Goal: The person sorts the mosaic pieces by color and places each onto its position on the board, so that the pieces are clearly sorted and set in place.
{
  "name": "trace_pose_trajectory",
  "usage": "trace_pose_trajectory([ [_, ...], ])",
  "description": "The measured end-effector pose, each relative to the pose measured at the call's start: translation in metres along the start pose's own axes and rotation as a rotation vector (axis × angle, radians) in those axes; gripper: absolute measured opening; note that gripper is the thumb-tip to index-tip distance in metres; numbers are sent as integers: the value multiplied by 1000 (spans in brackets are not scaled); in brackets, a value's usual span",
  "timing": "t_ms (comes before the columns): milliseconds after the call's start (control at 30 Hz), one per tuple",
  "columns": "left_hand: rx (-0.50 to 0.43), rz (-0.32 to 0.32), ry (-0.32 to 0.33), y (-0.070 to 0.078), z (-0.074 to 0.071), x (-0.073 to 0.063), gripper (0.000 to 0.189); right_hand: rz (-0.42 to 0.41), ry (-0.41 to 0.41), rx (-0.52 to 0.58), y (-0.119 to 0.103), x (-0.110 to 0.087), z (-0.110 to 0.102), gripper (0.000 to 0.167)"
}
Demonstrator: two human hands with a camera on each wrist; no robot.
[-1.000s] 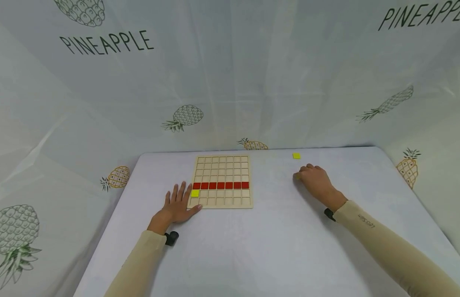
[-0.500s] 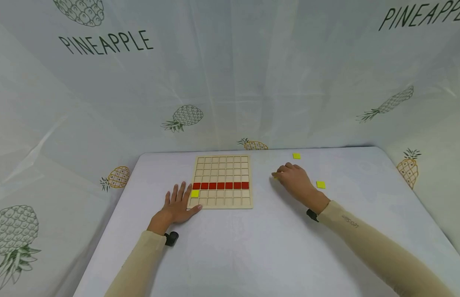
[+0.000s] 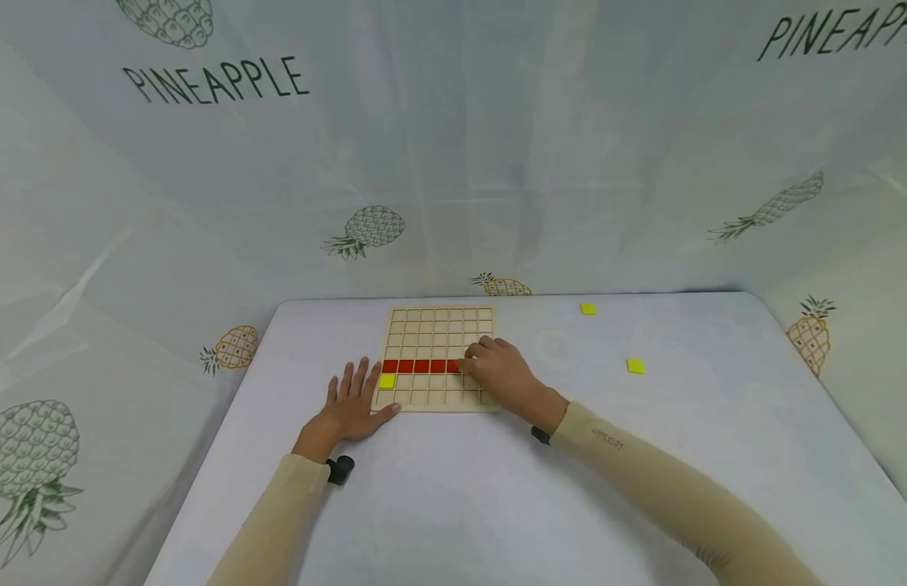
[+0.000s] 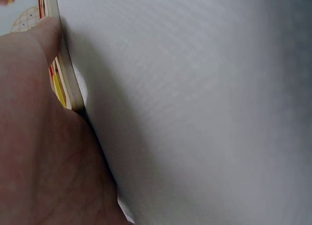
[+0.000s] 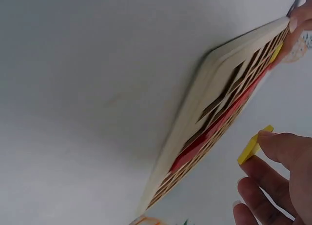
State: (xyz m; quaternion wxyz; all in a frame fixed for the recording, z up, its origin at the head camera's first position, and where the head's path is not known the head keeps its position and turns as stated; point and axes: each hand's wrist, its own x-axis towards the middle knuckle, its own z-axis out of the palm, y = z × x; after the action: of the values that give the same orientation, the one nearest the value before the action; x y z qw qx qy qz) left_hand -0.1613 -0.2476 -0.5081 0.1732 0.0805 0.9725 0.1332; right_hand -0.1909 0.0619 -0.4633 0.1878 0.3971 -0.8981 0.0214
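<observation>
A wooden grid board lies on the table with a row of red square tiles across it. One yellow tile fills the leftmost cell of the row just nearer than the red one. My left hand rests with spread fingers at the board's left edge, its thumb on the near left corner. Over the right part of the board is my right hand. In the right wrist view it pinches a yellow square tile between thumb and index finger, above the board. This hand hides some right-hand cells in the head view.
Two loose yellow tiles lie on the white table to the right: the far tile near the back edge and the nearer tile. A white pineapple-print sheet hangs behind the table.
My right hand has moved left from the table's right side to above the board, carrying the yellow tile. A loose yellow tile has come into sight where it was. My left hand stays put.
</observation>
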Motion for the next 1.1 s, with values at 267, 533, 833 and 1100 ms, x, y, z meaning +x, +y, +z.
trace_pose_trajectory([
  [267, 4, -9, -10, 1, -1, 0, 97, -19, -62, 23, -36, 35, 11, 19],
  [533, 13, 5, 3, -2, 2, 3, 100, -4, -160, 32, -61, 61, 17, 24],
  [833, 25, -3, -6, 3, -2, 0, 100, 24, -203, 29, -72, 72, 25, 20],
  [1100, 23, -10, -6, -1, 2, 4, 99, 45, -264, 17, -79, 78, 32, 23],
])
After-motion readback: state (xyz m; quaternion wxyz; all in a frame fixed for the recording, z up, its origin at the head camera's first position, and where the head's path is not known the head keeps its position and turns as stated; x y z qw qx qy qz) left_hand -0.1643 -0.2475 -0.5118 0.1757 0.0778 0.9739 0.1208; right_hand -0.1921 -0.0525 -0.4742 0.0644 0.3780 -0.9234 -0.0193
